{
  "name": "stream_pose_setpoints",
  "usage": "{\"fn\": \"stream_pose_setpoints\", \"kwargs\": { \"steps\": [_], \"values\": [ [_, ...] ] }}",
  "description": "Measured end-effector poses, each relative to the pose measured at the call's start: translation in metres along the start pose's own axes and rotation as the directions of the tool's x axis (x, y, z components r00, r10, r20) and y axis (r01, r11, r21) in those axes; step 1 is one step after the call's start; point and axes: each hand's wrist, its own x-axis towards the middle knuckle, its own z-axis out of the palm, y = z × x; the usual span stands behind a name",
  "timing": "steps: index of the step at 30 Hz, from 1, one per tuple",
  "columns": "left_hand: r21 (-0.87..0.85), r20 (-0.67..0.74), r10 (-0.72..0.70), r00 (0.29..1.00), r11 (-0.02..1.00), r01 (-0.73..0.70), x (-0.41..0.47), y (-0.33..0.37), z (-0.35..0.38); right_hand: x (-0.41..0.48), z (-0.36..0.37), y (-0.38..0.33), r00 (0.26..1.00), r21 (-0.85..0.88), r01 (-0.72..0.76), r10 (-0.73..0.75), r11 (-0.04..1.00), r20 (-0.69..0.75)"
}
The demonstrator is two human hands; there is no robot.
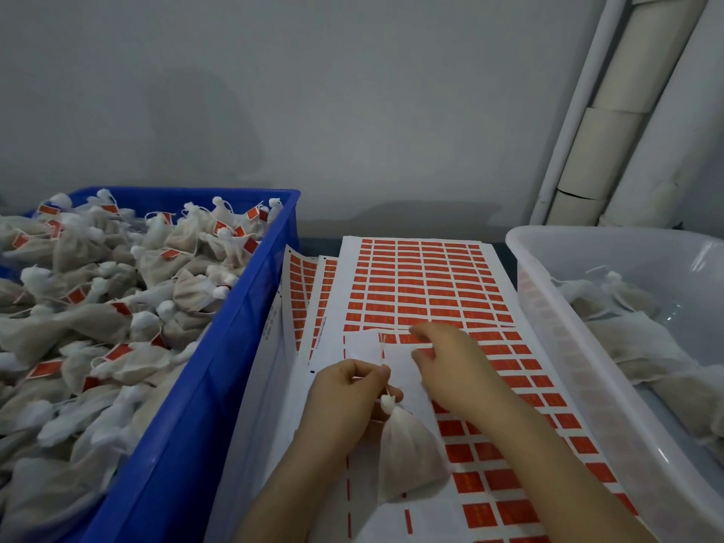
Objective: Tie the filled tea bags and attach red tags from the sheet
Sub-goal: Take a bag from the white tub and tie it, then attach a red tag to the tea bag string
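The left hand (352, 389) pinches the string of 1 tied tea bag (407, 452) hanging below it, while the nearer right hand (450, 366), fingers curled, reaches the red tags (415, 291) just beyond.

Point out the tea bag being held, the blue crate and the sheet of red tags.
tea bag (407, 452), head view, on its filled cloth body.
blue crate (219, 339), head view, on its right side wall.
sheet of red tags (423, 284), head view, on the upper rows of tags.

Single head-worn view, facing forward and down, close over the tag sheet (423, 291), wall behind
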Motion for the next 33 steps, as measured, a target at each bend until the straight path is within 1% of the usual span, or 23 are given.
{"fn": "stream_pose_setpoints", "kwargs": {
  "steps": [2,5,8,10,11,14,16,18,20,22,24,26,28,31,33],
  "values": [
    [-0.013,-0.019,-0.002,1.0,1.0,0.002,0.0,0.001,0.0,0.017,0.01,-0.003,0.997,-0.088,0.059,-0.063,0.994,-0.037],
    [0.005,-0.043,0.02,0.999,1.0,-0.02,0.002,0.0,0.0,0.034,0.024,0.0,0.998,-0.232,0.07,-0.07,0.97,0.009],
    [0.047,-0.075,0.08,0.994,0.996,-0.077,0.007,-0.004,-0.001,0.04,0.033,0.005,0.996,-0.276,0.085,-0.082,0.957,0.023],
    [0.075,-0.108,0.108,0.988,0.992,-0.1,0.008,-0.005,-0.002,0.041,0.034,0.003,0.997,-0.226,0.082,-0.082,0.971,0.011],
    [0.083,-0.129,0.122,0.984,0.99,-0.112,0.008,-0.004,-0.003,0.042,0.032,0.001,0.997,-0.175,0.075,-0.078,0.982,-0.009],
    [0.159,-0.248,0.209,0.946,0.972,-0.174,0.01,-0.005,-0.008,0.038,0.026,-0.003,0.994,0.043,0.053,-0.048,0.998,-0.101],
    [0.162,-0.298,0.235,0.925,0.968,-0.194,0.011,-0.003,-0.012,0.03,0.021,-0.002,0.984,0.159,0.084,-0.057,0.984,-0.17],
    [0.055,-0.269,0.194,0.943,0.981,-0.186,0.013,-0.002,-0.014,0.019,0.017,-0.003,0.97,0.242,0.147,-0.092,0.959,-0.224],
    [-0.044,-0.188,0.172,0.967,0.982,-0.183,0.015,0.0,-0.016,0.012,0.014,-0.004,0.965,0.287,0.178,-0.11,0.941,-0.238],
    [-0.121,-0.1,0.18,0.979,0.974,-0.192,0.017,0.002,-0.02,0.008,0.013,-0.004,0.966,0.341,0.187,-0.111,0.921,-0.233],
    [-0.183,-0.001,0.202,0.979,0.963,-0.198,0.02,0.006,-0.025,0.004,0.015,-0.005,0.963,0.352,0.207,-0.127,0.913,-0.237],
    [-0.189,0.085,0.213,0.973,0.963,-0.194,0.021,0.01,-0.027,0.0,0.02,-0.004,0.959,0.31,0.226,-0.155,0.924,-0.236],
    [-0.157,0.14,0.21,0.968,0.97,-0.188,0.022,0.01,-0.024,-0.002,0.024,-0.002,0.963,0.315,0.229,-0.168,0.921,-0.21],
    [-0.139,0.12,0.178,0.977,0.977,-0.161,0.025,0.008,-0.023,-0.003,0.025,-0.001,0.975,0.4,0.207,-0.154,0.893,-0.16],
    [-0.133,0.09,0.151,0.984,0.981,-0.139,0.028,0.006,-0.023,-0.003,0.025,0.0,0.977,0.414,0.197,-0.144,0.889,-0.155]
  ]
}}
